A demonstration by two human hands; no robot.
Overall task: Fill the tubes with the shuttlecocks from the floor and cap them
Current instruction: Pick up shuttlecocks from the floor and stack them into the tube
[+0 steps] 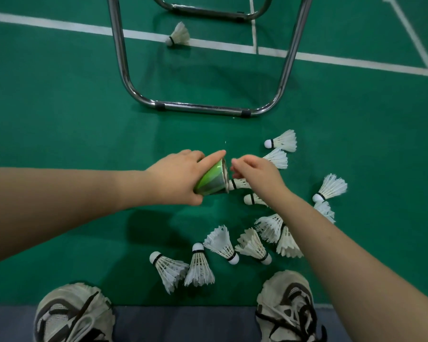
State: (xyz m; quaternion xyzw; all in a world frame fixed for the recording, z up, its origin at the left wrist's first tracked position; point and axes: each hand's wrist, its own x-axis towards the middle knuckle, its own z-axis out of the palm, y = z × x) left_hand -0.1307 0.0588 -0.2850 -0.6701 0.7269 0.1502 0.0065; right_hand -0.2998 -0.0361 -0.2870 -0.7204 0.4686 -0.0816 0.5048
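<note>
My left hand (181,176) grips a green and silver tube (213,180), held tilted with its open mouth facing right. My right hand (255,172) hovers just right of that mouth, fingers curled loosely; whether it holds anything I cannot tell. A shuttlecock (239,184) lies at the tube's rim, partly under my right hand. Several white feather shuttlecocks lie scattered on the green floor to the right and below, for example one shuttlecock (281,141) at the top of the group and another shuttlecock (199,265) near my feet. A lone shuttlecock (179,35) lies far off on a white line.
A chrome tubular frame (203,108) stands on the green court floor ahead, with a second frame (208,11) behind it. White court lines (59,24) cross the far floor. My two shoes, the left shoe (74,314) and the right shoe (288,309), sit at the bottom edge.
</note>
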